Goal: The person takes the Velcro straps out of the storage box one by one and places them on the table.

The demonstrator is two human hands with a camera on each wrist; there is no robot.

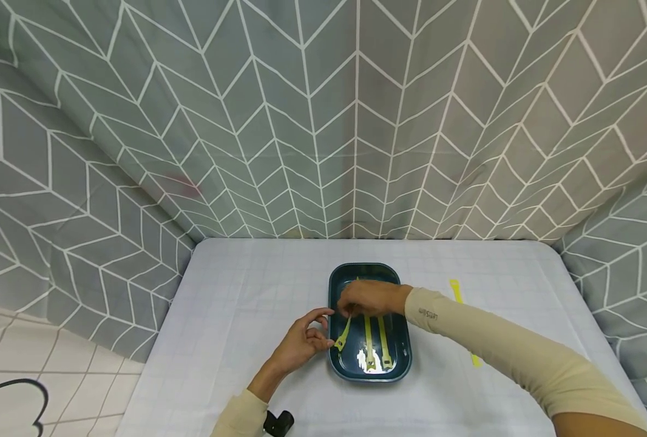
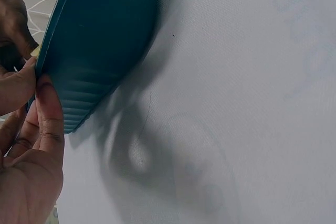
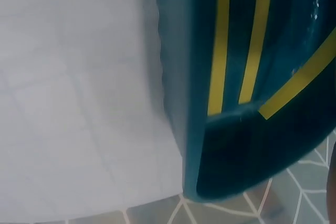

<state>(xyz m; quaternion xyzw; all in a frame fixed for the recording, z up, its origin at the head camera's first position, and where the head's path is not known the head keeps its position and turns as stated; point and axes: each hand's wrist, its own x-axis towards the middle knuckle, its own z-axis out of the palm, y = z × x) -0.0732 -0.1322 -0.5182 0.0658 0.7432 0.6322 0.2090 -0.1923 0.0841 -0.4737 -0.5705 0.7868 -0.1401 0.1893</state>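
A dark teal tray [image 1: 356, 371] stands on the white-covered table, with several flat yellow cable straps [image 1: 369, 343] with slotted heads lying lengthwise inside. My left hand [image 1: 297, 341] is at the tray's left side; in the left wrist view its thumb and finger pinch the rim. Over the tray's middle, my right hand [image 1: 368, 297] has its fingers curled down on a slanting yellow strap [image 1: 343, 335], whose slotted head is by my left thumb. Its fingertips are partly hidden. The right wrist view shows the far ends of three straps [image 3: 254, 40] inside the tray.
Another yellow strap [image 1: 456, 291] lies on the white tablecloth [image 1: 258, 291] right of the tray, partly covered by my right forearm. A black device [image 1: 278, 423] sits at my left wrist. Patterned grey curtains [image 1: 329, 152] surround the table's back and sides.
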